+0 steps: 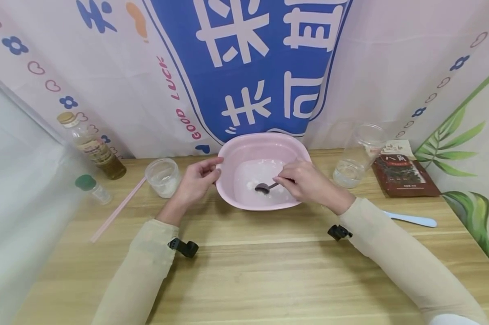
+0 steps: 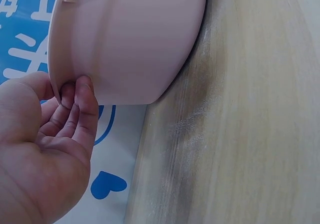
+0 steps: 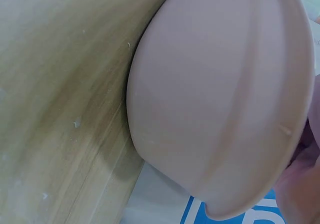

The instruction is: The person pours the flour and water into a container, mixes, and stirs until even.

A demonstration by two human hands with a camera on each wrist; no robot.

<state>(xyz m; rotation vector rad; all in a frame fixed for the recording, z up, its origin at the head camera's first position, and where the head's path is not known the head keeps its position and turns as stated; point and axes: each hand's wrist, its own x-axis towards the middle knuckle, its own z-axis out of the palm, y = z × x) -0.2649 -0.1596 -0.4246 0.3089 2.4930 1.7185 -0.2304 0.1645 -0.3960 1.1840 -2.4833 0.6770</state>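
Note:
A pink plastic basin (image 1: 232, 198) with whitish contents stands at the back of the wooden table. My left hand (image 1: 196, 183) grips its left rim; in the left wrist view the thumb is on one side and the curled fingers (image 2: 86, 103) are under the lip. Over the right part of the basin, my right hand (image 1: 307, 183) pinches the handle of a dark spoon (image 1: 262, 188), whose bowl is down at the white contents. The right wrist view shows mostly the basin's outer wall (image 3: 200, 93), with only part of the right hand (image 3: 302, 184) at the edge.
Left of the basin are a clear tub of white powder (image 1: 163, 178), pink chopsticks (image 1: 118, 210), a green-capped shaker (image 1: 92, 188) and an oil bottle (image 1: 96, 151). To the right stand a clear cup (image 1: 358, 153), a brown spice packet (image 1: 404, 176) and a light blue handle (image 1: 412, 220).

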